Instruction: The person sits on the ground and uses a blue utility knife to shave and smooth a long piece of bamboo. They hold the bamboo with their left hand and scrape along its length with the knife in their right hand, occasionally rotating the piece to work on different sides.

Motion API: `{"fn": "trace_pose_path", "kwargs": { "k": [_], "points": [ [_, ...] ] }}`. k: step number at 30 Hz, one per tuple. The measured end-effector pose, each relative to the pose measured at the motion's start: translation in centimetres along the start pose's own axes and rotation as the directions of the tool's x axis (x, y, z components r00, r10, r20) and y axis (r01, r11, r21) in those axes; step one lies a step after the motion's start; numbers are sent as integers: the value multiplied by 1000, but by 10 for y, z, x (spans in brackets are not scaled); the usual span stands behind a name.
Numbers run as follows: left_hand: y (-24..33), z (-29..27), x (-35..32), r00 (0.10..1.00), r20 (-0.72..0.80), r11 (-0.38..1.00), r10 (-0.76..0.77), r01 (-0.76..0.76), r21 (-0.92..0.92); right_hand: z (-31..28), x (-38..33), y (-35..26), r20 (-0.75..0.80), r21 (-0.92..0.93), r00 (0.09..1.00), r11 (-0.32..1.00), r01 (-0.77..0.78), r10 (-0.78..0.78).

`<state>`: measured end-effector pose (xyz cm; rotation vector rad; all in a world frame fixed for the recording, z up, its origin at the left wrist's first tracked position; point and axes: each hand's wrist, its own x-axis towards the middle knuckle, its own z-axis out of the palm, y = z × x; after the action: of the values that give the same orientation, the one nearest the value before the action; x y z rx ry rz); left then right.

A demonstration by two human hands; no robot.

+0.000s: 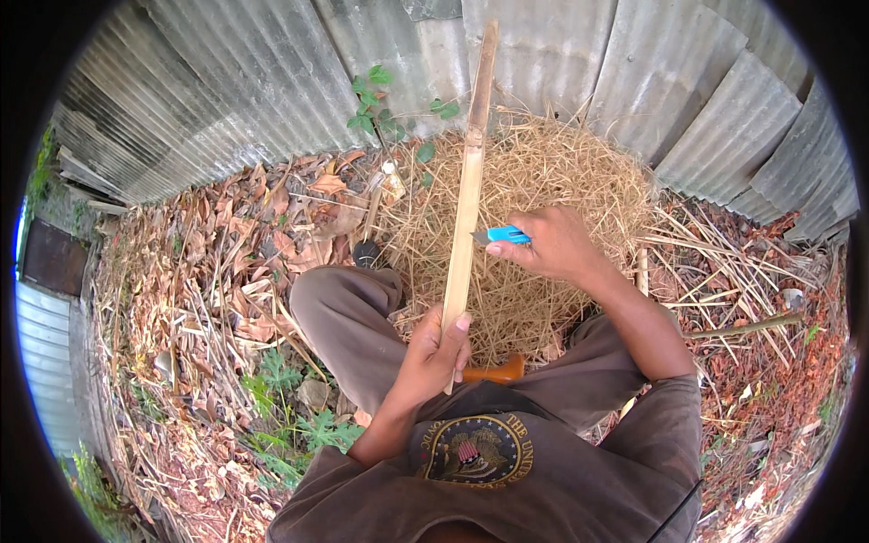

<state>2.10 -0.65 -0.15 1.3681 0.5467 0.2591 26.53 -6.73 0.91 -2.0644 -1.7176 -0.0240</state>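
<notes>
My left hand (434, 348) is closed round the lower end of a long split bamboo strip (465, 204). The strip rises away from my lap, tilted slightly right, with a darker, browner far part beyond a node. In my right hand (552, 242) is a blue box cutter (509, 235), its grey blade pointing left at the strip's right edge, near its middle. I cannot tell whether the blade touches the bamboo. Behind my left hand, an orange object (496, 370) shows between my folded legs, partly hidden.
A heap of dry straw-like shavings (552, 172) lies before me. Corrugated metal sheets (262, 81) fence the far side. Dry leaves (217, 244) cover the left ground, with green plants (312, 425) near my left knee. Loose thin sticks (724, 262) are scattered at right.
</notes>
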Motion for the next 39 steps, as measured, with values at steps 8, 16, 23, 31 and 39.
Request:
{"fn": "trace_pose_path", "kwargs": {
  "k": [8, 16, 23, 31, 39],
  "points": [
    [7, 4, -13, 1000, -19, 999, -9, 10, 39, 13, 5, -7, -124, -100, 983, 987, 126, -138],
    [16, -1, -24, 998, 4, 995, -56, 55, 79, 20, 10, -4, -170, -166, 961, 968, 191, -218],
    [14, -2, -28, 996, 47, 995, -74, 71, 63, 33, 29, 26, -281, -258, 925, 948, 184, -256],
    [-7, -6, -38, 983, 117, 990, -140, 140, 12, 42, 46, 99, -190, -377, 946, 910, 175, -261],
    [-6, -86, -106, 925, 189, 901, -328, 246, 357, -17, -20, 217, -429, 21, 585, 655, -756, 689]
  ]
}}
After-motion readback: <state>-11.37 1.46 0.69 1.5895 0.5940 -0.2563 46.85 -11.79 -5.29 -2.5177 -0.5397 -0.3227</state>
